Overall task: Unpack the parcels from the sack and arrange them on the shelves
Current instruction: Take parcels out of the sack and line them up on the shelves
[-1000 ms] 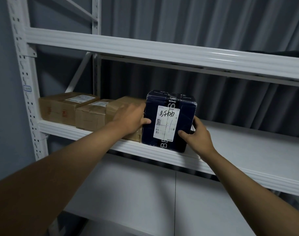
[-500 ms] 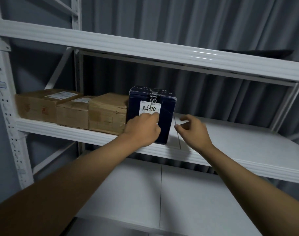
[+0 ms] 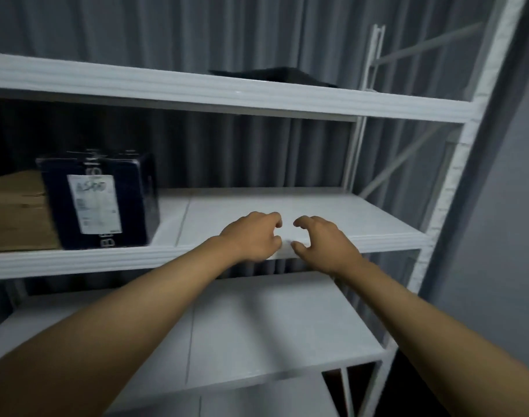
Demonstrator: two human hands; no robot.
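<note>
Both hands are empty. The left hand [image 3: 252,236] and right hand [image 3: 320,240] hang side by side over the front edge of the middle shelf [image 3: 317,212], well to the right of the parcels, fingers loosely curled and holding nothing; whether any fingertip touches the shelf edge cannot be told. The dark blue parcel [image 3: 99,200] stands upright on the left part of that shelf, its white label [image 3: 94,203] facing forward and its lower front edge close to the shelf's front lip. It stands against a brown cardboard box [image 3: 16,212] at the left edge of view. A flat dark object [image 3: 275,75] lies on the top shelf [image 3: 227,91]; its nature cannot be determined. The lower shelf [image 3: 257,326] is visible beneath the forearms. The sack is not in view. Judgement: the placement appears complete and the next parcel must be fetched from the sack. Risks noted: the blue parcel sits near the lip, so a forearm or sleeve brushing it while withdrawing could tip it off the front; turning away quickly in this dim space could also bring an elbow against the right upright [image 3: 456,164].
</note>
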